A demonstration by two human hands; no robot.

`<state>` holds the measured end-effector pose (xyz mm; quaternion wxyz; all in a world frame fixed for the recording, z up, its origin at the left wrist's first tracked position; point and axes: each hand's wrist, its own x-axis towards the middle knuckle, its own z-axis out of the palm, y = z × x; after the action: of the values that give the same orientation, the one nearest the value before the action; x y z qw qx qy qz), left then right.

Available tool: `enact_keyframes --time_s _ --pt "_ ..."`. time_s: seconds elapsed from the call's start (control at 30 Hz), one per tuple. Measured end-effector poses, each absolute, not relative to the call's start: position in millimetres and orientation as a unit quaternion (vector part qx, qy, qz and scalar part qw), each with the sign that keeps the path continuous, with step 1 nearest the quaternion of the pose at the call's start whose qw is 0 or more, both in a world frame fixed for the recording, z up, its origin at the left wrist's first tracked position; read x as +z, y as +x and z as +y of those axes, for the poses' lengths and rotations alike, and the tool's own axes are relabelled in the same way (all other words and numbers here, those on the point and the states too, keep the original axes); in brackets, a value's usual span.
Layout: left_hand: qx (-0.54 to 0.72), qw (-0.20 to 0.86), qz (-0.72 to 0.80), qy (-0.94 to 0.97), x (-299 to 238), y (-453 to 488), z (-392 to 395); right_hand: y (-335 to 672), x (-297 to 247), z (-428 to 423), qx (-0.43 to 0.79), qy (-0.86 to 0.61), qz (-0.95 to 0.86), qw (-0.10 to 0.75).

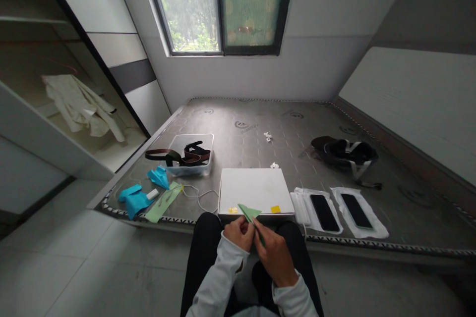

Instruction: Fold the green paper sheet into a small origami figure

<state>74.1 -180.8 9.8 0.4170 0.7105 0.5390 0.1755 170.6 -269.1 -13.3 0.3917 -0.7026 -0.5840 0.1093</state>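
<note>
We see two bare hands — left hand (238,232), right hand (274,255) — no gloves, rings or watch. Sleeves are pale grey-white, long, loose at the cuffs. Trousers are black — plain, no markings.

Home bedroom, bare mattress (260,129), open wardrobe (44,124), window (219,5)

Two phones (324,212) (356,210) (bagged), one white box (254,190).

white box (254,190) ahead, bare mattress (282,133) beyond
</note>
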Motion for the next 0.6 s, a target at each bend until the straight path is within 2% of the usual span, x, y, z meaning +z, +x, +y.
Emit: enact_keyframes --time_s 0.23,0.4,0.6 --pt "0.113 0.358 0.528 0.762 14 77 -183 167 -21 -266 0.092 -0.715 -0.552 0.419" --pt "0.129 0.318 0.504 0.793 5 74 -188 164 -24 -265 0.079 -0.758 -0.500 0.412" --pt "0.161 0.294 0.396 0.855 0 72 -197 166 -19 -266 0.072 -0.755 -0.509 0.407"
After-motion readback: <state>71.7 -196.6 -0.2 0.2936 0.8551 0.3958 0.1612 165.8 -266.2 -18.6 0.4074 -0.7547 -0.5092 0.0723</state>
